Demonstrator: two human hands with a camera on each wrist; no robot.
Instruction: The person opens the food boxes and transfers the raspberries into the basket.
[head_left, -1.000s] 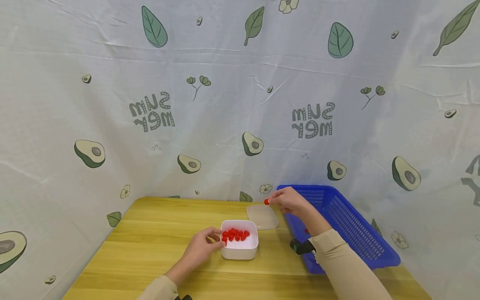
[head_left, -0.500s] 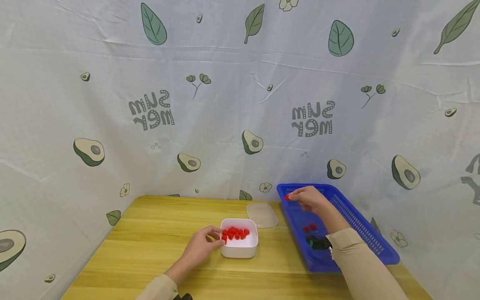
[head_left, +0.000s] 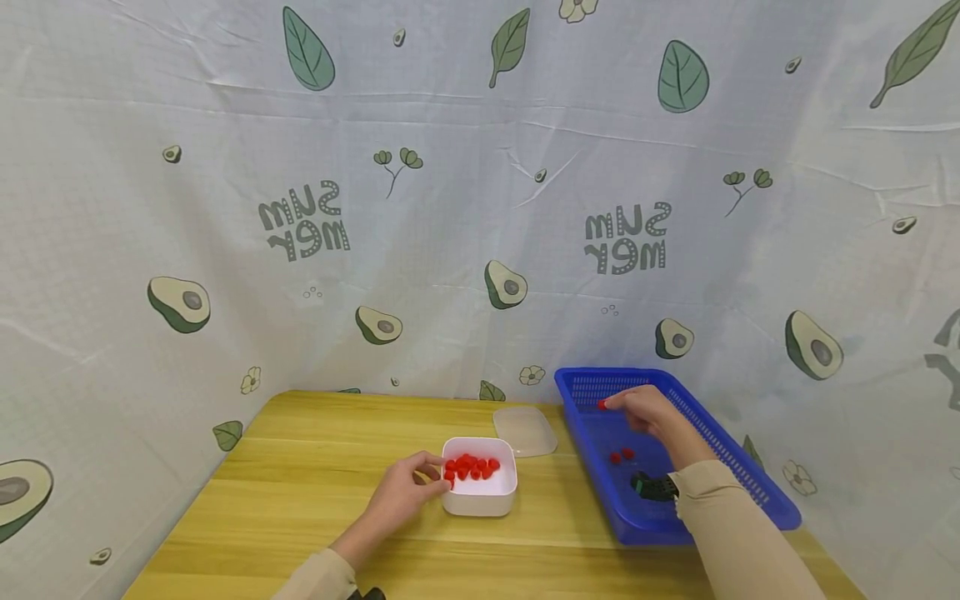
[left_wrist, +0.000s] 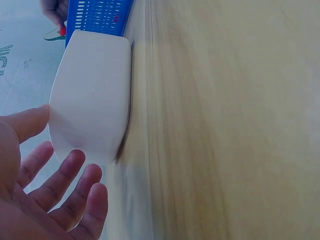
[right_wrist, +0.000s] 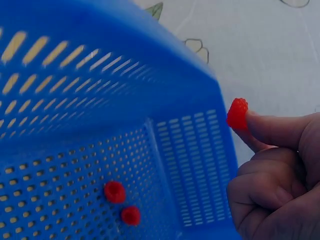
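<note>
My right hand (head_left: 652,412) pinches a red raspberry (right_wrist: 237,114) between thumb and forefinger, the other fingers curled in. It hovers over the far part of a blue plastic basket (head_left: 592,479). Two more raspberries lie on the basket's floor, one of them (right_wrist: 115,192) nearest its perforated side. At the middle of the table, my left hand (head_left: 401,493) rests its thumb and forefinger at the left rim of a white square box (head_left: 480,506), other fingers loose and spread beside its wall in the left wrist view. Several raspberries (head_left: 471,467) are bunched inside the box toward its back left.
A translucent square lid (head_left: 525,432) lies flat on the wooden table (head_left: 322,450), behind the box and left of the basket. A patterned white cloth (head_left: 450,217) hangs behind the table. The basket's raised walls stand along the right side.
My right hand has carried its raspberry rightward from above the lid to over the basket, then slightly lower. The two raspberries in the basket have come into fuller view. My left hand has stayed put.
</note>
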